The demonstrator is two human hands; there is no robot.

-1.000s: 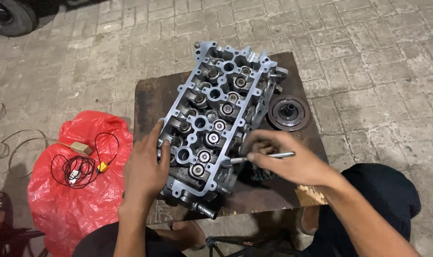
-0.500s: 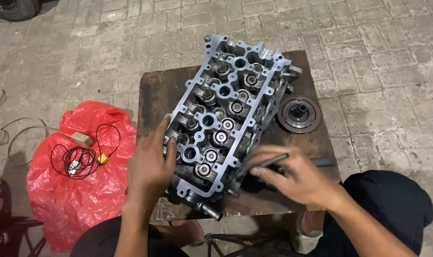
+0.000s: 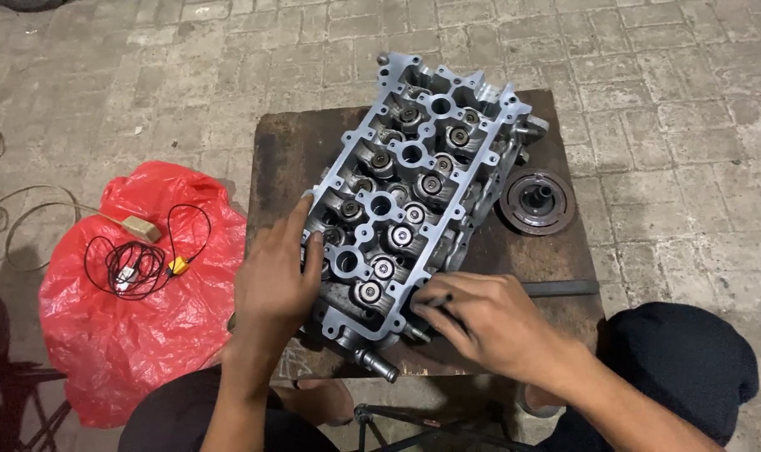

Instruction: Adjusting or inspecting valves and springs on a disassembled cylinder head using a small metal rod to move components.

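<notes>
- The right hand (image 3: 489, 322) is resting at the near right corner of the cylinder head (image 3: 414, 201), fingers curled narrowly around a thin dark tool (image 3: 441, 299); only a short tip of this tool is showing between the fingertips, so its kind cannot be told.
- The left hand (image 3: 276, 280) is lying flat against the near left side of the cylinder head, fingers spread and extended, the index finger reaching along the casting's left edge; it is gripping nothing.
- The cylinder head, a grey metal casting with two rows of round valve parts and a central line of open bores, is lying diagonally on the rusty metal table (image 3: 288, 159), its near end at the table's near edge and its far end pointing toward the far right corner.
- A dark flat bar (image 3: 560, 288) is lying near the right edge of the table, just beyond the right hand.
- A round dark pulley-like disc (image 3: 537, 202) is sitting at the right edge of the table, just beside the cylinder head.
- A red plastic bag (image 3: 138, 326) is lying on the paved ground left of the table, carrying a coiled black wire (image 3: 133, 259).
</notes>
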